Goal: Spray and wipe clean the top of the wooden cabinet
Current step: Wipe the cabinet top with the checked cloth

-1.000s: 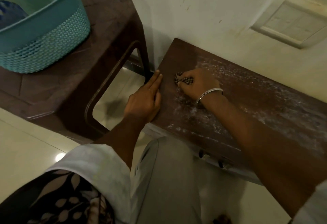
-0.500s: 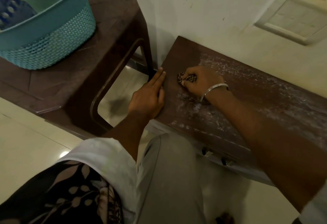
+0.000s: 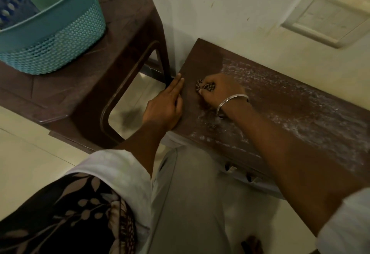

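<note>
The dark wooden cabinet top (image 3: 280,101) runs along the wall, streaked with white spray residue on its middle and right; its left end looks bare and dark. My right hand (image 3: 222,91), a metal bangle on its wrist, grips a small bunched checkered cloth (image 3: 204,87) and presses it onto the top near the left end. My left hand (image 3: 166,107) lies flat with straight fingers on the cabinet's left edge, just left of the cloth. No spray bottle is in view.
A brown plastic stool (image 3: 96,77) stands left of the cabinet, close to its end, with a teal perforated basket (image 3: 60,39) on it. A white switch plate (image 3: 328,19) sits on the wall above the cabinet. Pale floor tiles (image 3: 24,153) lie below.
My right hand and the cloth stay near the cabinet's left end, barely shifting. The head view has drifted slightly. My left hand keeps its place on the edge.
</note>
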